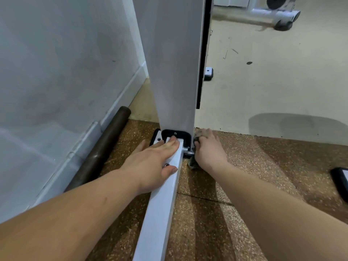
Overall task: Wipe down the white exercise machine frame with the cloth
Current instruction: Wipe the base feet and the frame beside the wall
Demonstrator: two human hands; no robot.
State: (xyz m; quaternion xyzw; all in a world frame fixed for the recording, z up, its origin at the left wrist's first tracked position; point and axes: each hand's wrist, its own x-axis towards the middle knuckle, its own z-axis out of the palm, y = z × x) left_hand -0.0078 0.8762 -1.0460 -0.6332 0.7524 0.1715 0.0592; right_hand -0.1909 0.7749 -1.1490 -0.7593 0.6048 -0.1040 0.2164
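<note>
The white exercise machine frame has a tall upright panel [175,72] and a low white floor bar [160,213] that meets it at a black bracket [174,133]. My left hand [152,161] rests flat on the bar's far end, fingers straight, thumb on the bar's side. My right hand [209,149] grips a dark mottled cloth [194,164] and presses it against the joint at the right foot of the upright. Most of the cloth is hidden under that hand.
A grey wall with a skirting board [120,102] runs along the left, and a dark brown pipe [101,147] lies at its foot. Speckled cork mats [235,185] cover the near floor. A black-edged device [340,180] lies at the right. Another machine's white base [278,15] stands far back.
</note>
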